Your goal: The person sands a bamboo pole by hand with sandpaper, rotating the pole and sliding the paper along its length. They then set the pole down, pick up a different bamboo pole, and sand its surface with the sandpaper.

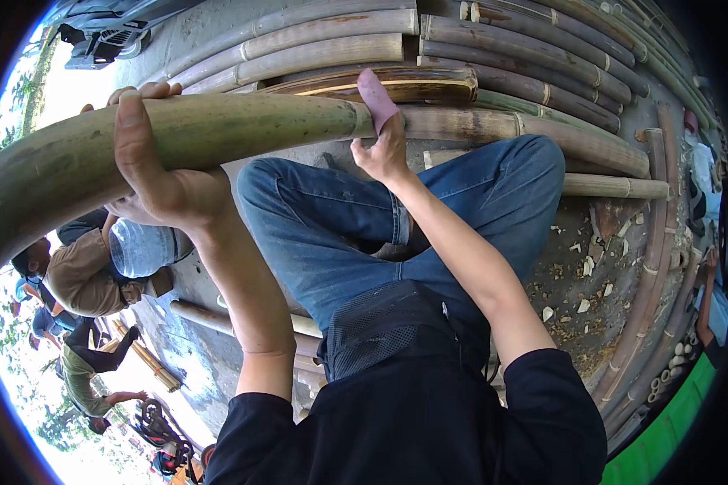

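Observation:
A thick green bamboo pole (251, 125) runs across the view in front of me, coming close to the camera at the far left. My left hand (158, 166) is wrapped around it from below, thumb on the near side and fingertips showing over the top. Beside a node on the pole, my right hand (387, 153) grips a pink strip of sandpaper (377, 101) and presses it against the bamboo. The strip stands up above the pole and curls over it. The fingers behind the pole are partly hidden.
Rows of brown bamboo poles (323, 48) lie on the ground ahead. Curved poles (651, 259) and scattered wood chips (586, 267) are on the right. A clear plastic water jug (141, 246) stands near a seated person (81, 271) on the left; another person (85, 372) bends over behind.

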Action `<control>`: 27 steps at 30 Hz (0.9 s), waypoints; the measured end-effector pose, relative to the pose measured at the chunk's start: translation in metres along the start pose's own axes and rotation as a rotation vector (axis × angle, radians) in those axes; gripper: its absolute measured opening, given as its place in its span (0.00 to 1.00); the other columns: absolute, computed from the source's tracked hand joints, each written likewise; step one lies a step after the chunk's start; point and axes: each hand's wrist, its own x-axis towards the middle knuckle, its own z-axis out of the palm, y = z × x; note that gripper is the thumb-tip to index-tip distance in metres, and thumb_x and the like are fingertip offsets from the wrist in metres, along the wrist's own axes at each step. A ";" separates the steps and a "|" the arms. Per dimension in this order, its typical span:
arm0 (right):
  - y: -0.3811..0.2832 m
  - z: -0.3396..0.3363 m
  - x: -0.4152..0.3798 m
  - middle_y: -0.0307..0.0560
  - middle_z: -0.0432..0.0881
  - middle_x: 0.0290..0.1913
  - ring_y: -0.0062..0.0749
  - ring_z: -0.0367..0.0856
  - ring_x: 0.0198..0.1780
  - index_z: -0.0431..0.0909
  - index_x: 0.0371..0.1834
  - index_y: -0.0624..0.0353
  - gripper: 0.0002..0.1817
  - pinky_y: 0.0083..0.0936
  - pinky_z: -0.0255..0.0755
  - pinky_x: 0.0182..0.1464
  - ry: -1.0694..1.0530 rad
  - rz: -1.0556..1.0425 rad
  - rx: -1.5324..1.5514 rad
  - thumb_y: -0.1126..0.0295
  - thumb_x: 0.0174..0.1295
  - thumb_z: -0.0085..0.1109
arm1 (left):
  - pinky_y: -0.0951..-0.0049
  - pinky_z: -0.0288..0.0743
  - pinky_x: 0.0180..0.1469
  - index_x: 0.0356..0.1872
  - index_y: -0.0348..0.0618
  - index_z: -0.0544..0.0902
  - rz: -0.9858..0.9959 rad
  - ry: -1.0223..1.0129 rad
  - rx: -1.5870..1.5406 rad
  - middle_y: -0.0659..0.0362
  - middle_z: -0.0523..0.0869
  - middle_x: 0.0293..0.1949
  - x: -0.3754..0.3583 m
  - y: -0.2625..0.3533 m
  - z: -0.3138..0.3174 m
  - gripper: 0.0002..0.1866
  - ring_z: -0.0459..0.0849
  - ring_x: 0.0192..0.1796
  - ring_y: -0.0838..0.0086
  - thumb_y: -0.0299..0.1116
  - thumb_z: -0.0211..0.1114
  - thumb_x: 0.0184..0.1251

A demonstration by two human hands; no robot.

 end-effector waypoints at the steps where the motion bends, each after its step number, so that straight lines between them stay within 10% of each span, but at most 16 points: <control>1: 0.011 -0.007 -0.007 0.53 0.70 0.78 0.54 0.76 0.66 0.64 0.81 0.59 0.53 0.44 0.68 0.73 -0.027 0.034 -0.041 0.81 0.42 0.67 | 0.55 0.81 0.60 0.61 0.32 0.75 -0.011 0.056 0.009 0.47 0.83 0.50 0.000 0.002 0.006 0.25 0.87 0.51 0.59 0.39 0.66 0.71; 4: 0.033 -0.014 -0.028 0.49 0.71 0.79 0.52 0.76 0.65 0.60 0.85 0.54 0.62 0.42 0.69 0.70 -0.146 0.209 -0.180 0.84 0.37 0.73 | 0.56 0.81 0.60 0.56 0.31 0.80 -0.008 0.088 0.013 0.47 0.83 0.51 0.000 0.000 0.004 0.22 0.86 0.52 0.59 0.40 0.65 0.72; 6: 0.015 -0.009 -0.020 0.60 0.65 0.82 0.55 0.64 0.82 0.64 0.82 0.60 0.48 0.44 0.60 0.83 -0.105 0.330 -0.030 0.76 0.51 0.68 | 0.55 0.81 0.60 0.54 0.31 0.82 0.006 0.062 0.012 0.47 0.83 0.51 -0.003 -0.003 0.002 0.21 0.86 0.52 0.59 0.40 0.65 0.72; 14: -0.047 0.011 0.007 0.64 0.67 0.80 0.57 0.66 0.81 0.64 0.79 0.69 0.41 0.45 0.62 0.80 -0.073 0.049 -0.038 0.65 0.63 0.63 | 0.54 0.80 0.62 0.58 0.34 0.80 0.150 0.084 0.069 0.48 0.83 0.51 -0.012 -0.009 0.005 0.22 0.86 0.52 0.59 0.40 0.65 0.71; 16: 0.001 0.014 -0.008 0.62 0.79 0.55 0.60 0.79 0.60 0.70 0.71 0.64 0.39 0.57 0.69 0.69 -0.019 0.053 -0.055 0.62 0.53 0.64 | 0.54 0.80 0.62 0.61 0.34 0.76 0.123 0.058 0.016 0.47 0.83 0.51 -0.008 -0.014 -0.008 0.24 0.86 0.52 0.59 0.39 0.65 0.71; 21: 0.027 -0.022 -0.022 0.51 0.79 0.70 0.52 0.80 0.61 0.62 0.85 0.52 0.51 0.40 0.73 0.68 -0.198 0.174 -0.166 0.83 0.51 0.63 | 0.52 0.80 0.62 0.70 0.35 0.65 0.021 0.031 -0.042 0.46 0.83 0.51 -0.009 0.007 0.012 0.31 0.86 0.51 0.58 0.36 0.64 0.71; 27: -0.024 0.006 -0.005 0.65 0.74 0.65 0.62 0.74 0.68 0.64 0.77 0.64 0.47 0.71 0.56 0.78 -0.098 0.079 -0.038 0.56 0.54 0.70 | 0.52 0.79 0.61 0.70 0.37 0.65 -0.007 0.114 -0.083 0.46 0.83 0.50 -0.015 0.012 0.025 0.32 0.86 0.50 0.58 0.37 0.65 0.68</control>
